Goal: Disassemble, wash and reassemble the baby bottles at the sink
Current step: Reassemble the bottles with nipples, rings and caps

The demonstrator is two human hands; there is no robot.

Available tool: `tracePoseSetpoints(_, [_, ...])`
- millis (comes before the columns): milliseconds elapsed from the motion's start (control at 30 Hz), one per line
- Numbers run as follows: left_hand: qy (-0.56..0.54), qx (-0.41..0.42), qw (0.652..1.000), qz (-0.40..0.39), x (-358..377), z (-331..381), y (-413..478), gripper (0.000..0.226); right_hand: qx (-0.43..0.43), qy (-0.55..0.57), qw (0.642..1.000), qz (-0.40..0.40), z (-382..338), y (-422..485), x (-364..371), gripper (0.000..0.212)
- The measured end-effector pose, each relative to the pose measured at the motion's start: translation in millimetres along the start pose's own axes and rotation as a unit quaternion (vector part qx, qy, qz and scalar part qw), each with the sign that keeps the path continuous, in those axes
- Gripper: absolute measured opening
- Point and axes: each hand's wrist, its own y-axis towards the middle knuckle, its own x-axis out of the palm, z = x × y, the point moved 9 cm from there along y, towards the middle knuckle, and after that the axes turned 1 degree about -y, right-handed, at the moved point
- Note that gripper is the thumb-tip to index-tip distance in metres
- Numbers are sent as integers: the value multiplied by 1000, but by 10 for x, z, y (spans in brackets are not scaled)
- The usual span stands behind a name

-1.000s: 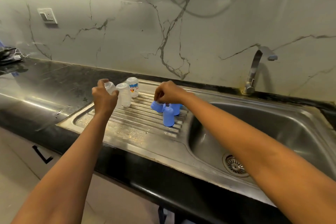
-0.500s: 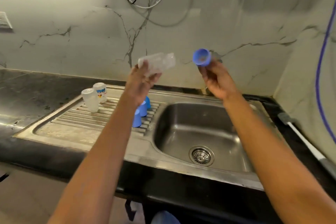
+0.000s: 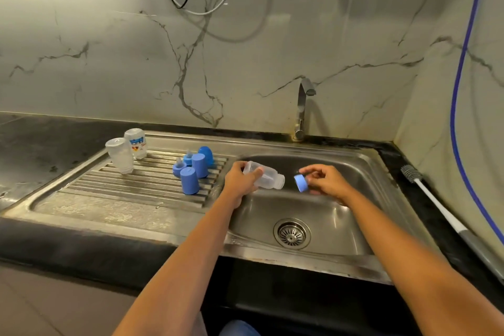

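My left hand [image 3: 240,181] grips a clear bottle body [image 3: 268,179], held on its side over the left part of the sink basin [image 3: 341,215] with its open neck pointing right. My right hand [image 3: 326,181] pinches a blue screw ring [image 3: 300,183] just right of that neck, a small gap between them. On the ribbed drainboard [image 3: 122,188] two more clear bottle bodies [image 3: 120,155] stand upside down at the back left. Several blue caps and rings with teats [image 3: 195,169] are grouped near the basin's edge.
A steel tap [image 3: 302,109] rises behind the basin, no water running. The drain strainer [image 3: 291,233] sits at the basin's bottom. A white-handled bottle brush [image 3: 433,199] lies on the black counter at the right. A blue hose [image 3: 461,106] and cables hang on the marble wall.
Both hands lifted the bottle and the blue ring off the drainboard, raised them, then lowered them over the basin. The view swung right toward the sink.
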Motion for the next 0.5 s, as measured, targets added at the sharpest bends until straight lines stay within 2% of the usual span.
tracePoseSetpoints(100, [-74,-16,997,-17,-11,25,-22,45,-14,120,992,-33,-190,-8,225,29])
tracePoseSetpoints(233, [-145,-36,989,-16,-66,42,-85,45,-39,189,981,-29,-352,-26,401,35])
tracePoseSetpoints(300, [-163,-42,985,-24,-85,34,-110,46,-66,155,985,-28,-429,-40,442,38])
tracePoseSetpoints(400, [-174,-61,982,-42,-102,-11,-155,52,-124,34,992,-16,-592,-94,473,45])
tracePoseSetpoints(500, [-201,-82,973,-79,-86,-20,-241,50,-157,-2,987,-16,-715,-140,518,45])
